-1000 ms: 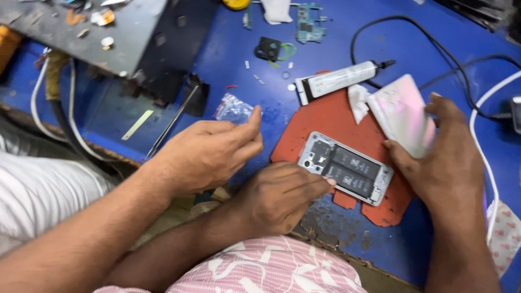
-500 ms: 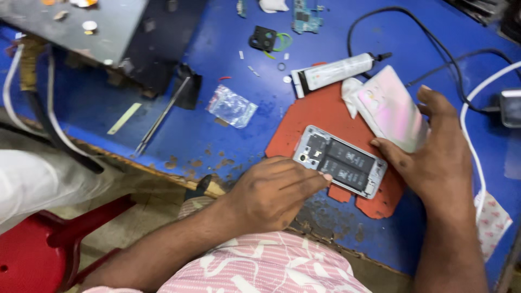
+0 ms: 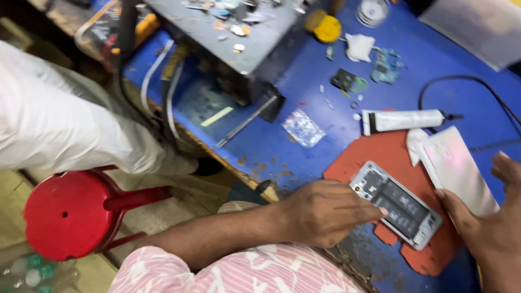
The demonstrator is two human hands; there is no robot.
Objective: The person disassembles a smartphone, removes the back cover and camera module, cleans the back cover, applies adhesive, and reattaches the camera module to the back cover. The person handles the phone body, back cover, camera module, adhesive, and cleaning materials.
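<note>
Opened phone point(image 3: 399, 205) flat on red mat point(image 3: 380, 154)

I see a metal-framed phone point(image 3: 401, 205) on a matt red rubbery mat point(image 3: 374, 152), beside a glossy red plastic stool point(image 3: 65, 214).

Single head cam, looks steeply down and fwd, tilted, close over blue surface point(image 3: 445, 59); red stool point(image 3: 70, 211) and floor at left.

Two hands, left hand point(image 3: 325, 214) on one opened phone point(image 3: 401, 205), right hand point(image 3: 496, 228) beside it, one red mat point(image 3: 374, 154), one white tube point(image 3: 404, 120), one red stool point(image 3: 68, 212).
</note>
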